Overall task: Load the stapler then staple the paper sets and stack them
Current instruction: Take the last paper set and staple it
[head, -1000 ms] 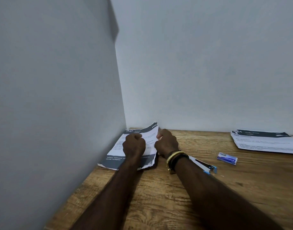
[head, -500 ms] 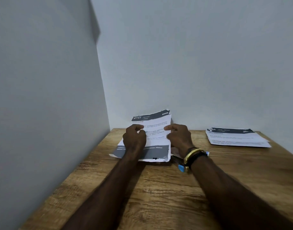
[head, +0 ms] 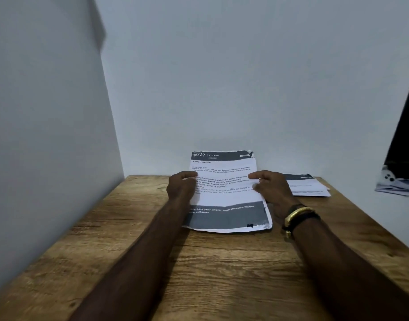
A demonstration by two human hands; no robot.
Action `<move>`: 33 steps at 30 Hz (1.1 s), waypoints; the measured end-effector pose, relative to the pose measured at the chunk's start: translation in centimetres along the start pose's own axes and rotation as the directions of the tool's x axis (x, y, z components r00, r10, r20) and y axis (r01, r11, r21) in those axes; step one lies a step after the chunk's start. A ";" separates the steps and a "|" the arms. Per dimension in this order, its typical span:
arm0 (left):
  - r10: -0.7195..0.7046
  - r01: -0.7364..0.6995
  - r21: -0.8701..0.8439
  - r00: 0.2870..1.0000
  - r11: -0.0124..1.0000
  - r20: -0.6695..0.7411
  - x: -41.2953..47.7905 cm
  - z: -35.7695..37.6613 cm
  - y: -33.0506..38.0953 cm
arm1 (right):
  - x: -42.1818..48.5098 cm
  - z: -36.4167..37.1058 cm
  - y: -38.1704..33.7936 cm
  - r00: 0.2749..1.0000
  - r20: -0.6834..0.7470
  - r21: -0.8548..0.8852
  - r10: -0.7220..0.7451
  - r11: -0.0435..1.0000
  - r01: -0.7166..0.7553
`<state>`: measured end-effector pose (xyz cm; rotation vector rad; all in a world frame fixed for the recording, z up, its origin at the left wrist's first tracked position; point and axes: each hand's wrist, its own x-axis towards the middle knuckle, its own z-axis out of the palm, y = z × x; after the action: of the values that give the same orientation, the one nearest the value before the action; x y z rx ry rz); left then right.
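Wooden table fills the lower view, set in a corner btw plain walls. Second pile of papers lies flat at the far right, near the back wall. Paper set stands mid-table, bottom edge on the wood, tilted back. Left hand closed on its left edge, right hand closed on its right edge, thumbs in front. Looks like the squaring-up step, sheets being evened before stapling. Stapler not in view. Next move prob needs one hand freed to fetch it w/o letting the sheets slip.
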<state>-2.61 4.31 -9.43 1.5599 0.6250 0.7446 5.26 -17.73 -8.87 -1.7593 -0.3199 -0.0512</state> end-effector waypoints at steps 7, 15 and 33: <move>-0.067 0.079 -0.162 0.995 0.984 0.081 1.3 1.6 -1.3 | 0.5 -1.7 1.6 0.998 -0.055 -0.019 -0.023 1.000 0.022; -0.216 0.274 -0.389 0.958 0.879 0.187 -0.1 0.6 -0.2 | 0.5 -1.7 1.7 0.995 -0.097 -0.099 -0.025 0.995 0.015; 0.194 -0.210 0.033 0.946 0.977 0.258 0.2 -0.7 -0.1 | 0.2 -2.7 1.2 0.972 -0.200 -0.192 -0.125 0.978 0.086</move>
<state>-3.04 4.89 -9.44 1.7588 0.3028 0.6668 6.14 -20.46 -9.37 -1.8968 -0.2595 -0.3523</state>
